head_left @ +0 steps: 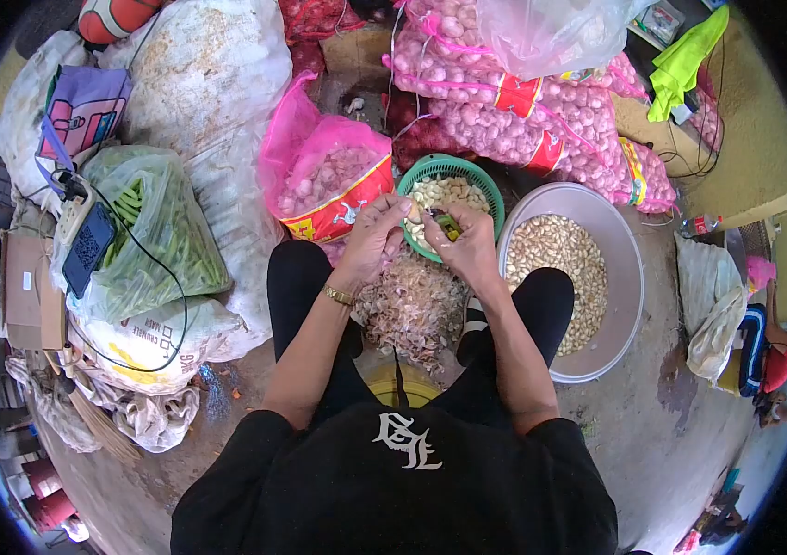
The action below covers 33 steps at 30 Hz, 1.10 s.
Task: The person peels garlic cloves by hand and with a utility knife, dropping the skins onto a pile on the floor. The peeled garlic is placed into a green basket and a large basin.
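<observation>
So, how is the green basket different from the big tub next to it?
Size: the green basket is much smaller than the big tub.
Colour: the basket is green; the tub is pale greyish lilac.
Walls: the basket's sides are full of small openings, while the tub's look solid.
Contents: the basket holds fewer cloves than the tub.
Both are round, open-topped and hold loose cloves.

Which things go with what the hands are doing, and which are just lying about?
Probably for the job:
- small green-handled tool, in the right hand
- garlic clove, in the left hand
- green basket
- peelings
- big tub
- open pink sack

Probably just lying about:
- ball
- phone
- green cloth
</observation>
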{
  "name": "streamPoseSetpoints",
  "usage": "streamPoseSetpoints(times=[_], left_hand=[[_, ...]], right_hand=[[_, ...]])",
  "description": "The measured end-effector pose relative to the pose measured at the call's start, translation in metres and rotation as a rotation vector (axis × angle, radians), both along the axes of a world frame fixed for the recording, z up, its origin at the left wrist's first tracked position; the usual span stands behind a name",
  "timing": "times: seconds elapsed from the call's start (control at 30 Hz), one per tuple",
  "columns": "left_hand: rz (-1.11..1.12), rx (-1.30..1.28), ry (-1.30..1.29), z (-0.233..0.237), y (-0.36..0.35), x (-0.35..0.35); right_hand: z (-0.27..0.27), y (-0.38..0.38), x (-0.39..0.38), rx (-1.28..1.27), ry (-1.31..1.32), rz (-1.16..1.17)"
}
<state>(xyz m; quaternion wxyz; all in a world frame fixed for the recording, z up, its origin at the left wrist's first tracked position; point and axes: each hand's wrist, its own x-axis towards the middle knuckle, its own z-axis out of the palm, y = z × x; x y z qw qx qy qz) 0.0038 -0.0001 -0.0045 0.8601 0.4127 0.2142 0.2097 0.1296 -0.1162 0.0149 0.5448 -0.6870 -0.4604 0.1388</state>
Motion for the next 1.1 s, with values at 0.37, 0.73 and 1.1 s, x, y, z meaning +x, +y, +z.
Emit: streamPoseSetpoints(times=[0.37, 0.73, 1.1], left_hand=[[-0.153, -0.078, -0.090, 0.004, 0.001, 0.002], [-0.144, 0.149, 0.011, 0.004, -0.001, -0.001], [-0.315, 0.192, 0.021, 0.020, 0.015, -0.022]], right_hand=[[0.008, 0.004, -0.004, -0.023, 0.160, -0.103], [0.004, 0.003, -0.001, 0.017, 0.063, -0.080], [0.005, 0.001, 0.008, 0.048, 0.132, -0.174]])
